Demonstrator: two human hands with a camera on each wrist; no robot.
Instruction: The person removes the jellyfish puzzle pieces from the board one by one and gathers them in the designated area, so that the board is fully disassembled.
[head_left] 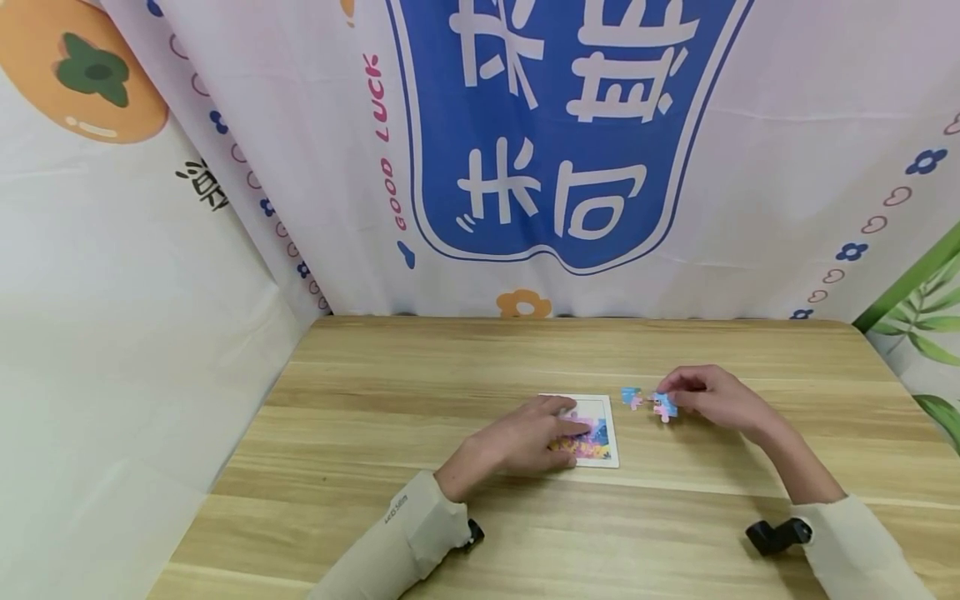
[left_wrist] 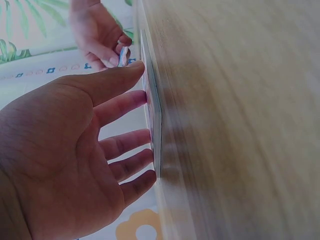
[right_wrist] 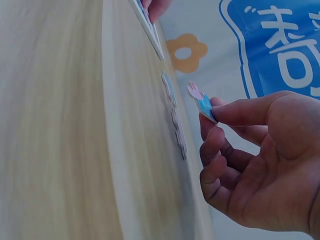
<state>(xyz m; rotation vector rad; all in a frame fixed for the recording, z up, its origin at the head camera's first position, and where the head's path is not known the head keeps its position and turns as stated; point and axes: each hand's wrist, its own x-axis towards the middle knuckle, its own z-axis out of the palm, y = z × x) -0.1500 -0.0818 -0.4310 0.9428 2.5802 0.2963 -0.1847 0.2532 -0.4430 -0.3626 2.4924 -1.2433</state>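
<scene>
A small pink and blue jigsaw piece (right_wrist: pixel 204 104) is pinched between the thumb and fingers of my right hand (head_left: pixel 712 398), held up off the table in the right wrist view. My left hand (head_left: pixel 525 435) rests its fingertips on a white-framed jigsaw board (head_left: pixel 613 446), fingers spread and fairly straight. Part of a colourful picture shows on the board, with a white area near its top; the hand covers its left side. Between board and right hand lies a loose jigsaw piece (head_left: pixel 630 395). More loose pieces (right_wrist: pixel 178 132) lie on the table under the right hand, partly overlapping in view.
The wooden table (head_left: pixel 420 358) reaches back to a printed cloth (head_left: pixel 360 250) hanging behind it. Another pale cloth (head_left: pixel 135 350) hangs at the left. Each sleeve has a black device (head_left: pixel 778 536) at the wrist.
</scene>
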